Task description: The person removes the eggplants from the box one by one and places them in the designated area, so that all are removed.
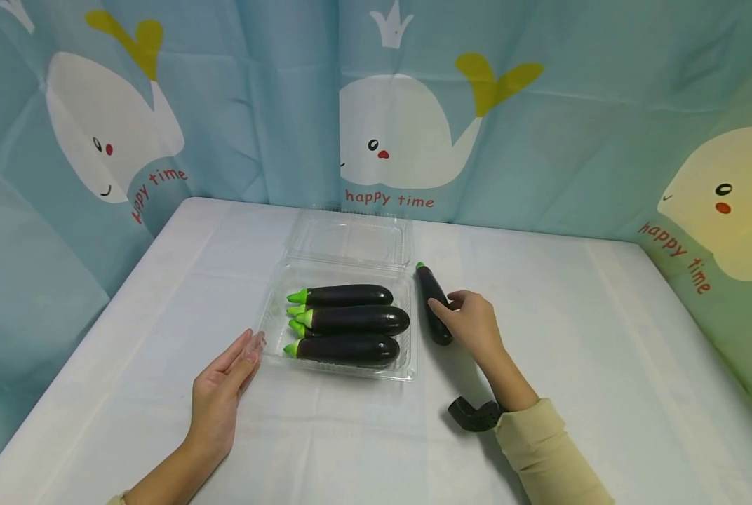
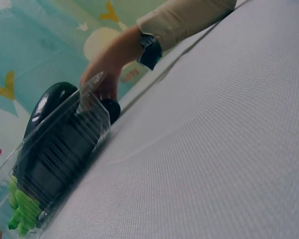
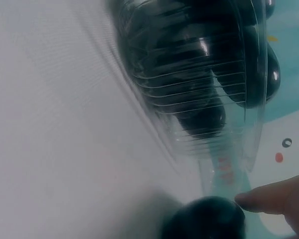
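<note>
At the near left corner of a clear, rectangular plastic clamshell container (image 1: 351, 275), your left hand (image 1: 224, 382) pinches the edge between thumb and fingers. The container's clear lid (image 1: 351, 238) lies folded open on its far side. Inside the container, glossy dark-purple eggplants with green stems (image 1: 357, 320) lie piled, stems toward its left. Just right of the container, your right hand (image 1: 471, 322) pinches a single dark-purple eggplant (image 1: 431, 298) lying on the white-covered table (image 1: 338, 442), its green tip pointing away from you.
</note>
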A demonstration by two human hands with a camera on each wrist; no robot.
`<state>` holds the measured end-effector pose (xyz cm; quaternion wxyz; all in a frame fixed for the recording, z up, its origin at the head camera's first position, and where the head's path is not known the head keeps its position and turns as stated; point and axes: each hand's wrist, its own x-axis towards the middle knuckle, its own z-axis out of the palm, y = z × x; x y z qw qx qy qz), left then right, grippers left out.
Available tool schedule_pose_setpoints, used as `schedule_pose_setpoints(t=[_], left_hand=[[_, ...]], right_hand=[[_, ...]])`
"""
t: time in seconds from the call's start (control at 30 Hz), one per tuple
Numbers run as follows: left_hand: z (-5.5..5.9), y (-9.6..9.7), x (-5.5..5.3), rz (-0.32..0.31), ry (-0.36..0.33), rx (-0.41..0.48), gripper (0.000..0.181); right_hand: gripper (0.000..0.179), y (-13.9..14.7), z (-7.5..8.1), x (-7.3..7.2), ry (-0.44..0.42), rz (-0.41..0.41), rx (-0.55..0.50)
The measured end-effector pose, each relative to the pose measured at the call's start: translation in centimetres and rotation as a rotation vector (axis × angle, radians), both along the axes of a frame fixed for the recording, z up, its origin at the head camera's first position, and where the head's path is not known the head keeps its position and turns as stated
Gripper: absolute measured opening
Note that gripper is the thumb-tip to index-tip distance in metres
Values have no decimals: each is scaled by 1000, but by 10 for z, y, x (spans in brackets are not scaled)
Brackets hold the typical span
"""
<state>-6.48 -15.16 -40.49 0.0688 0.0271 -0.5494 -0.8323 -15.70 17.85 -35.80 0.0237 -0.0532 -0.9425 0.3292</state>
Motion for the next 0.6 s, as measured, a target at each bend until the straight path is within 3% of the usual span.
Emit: schedule_pose_setpoints(t=[0.17,0.6], left_hand=[[0,0,0,2,-4,-5,47],[1,0,0,-3,-12,-20,48]], right_hand=[[61,1,4,0,5,6,5],[60,-9,27,-1,145,59,6]])
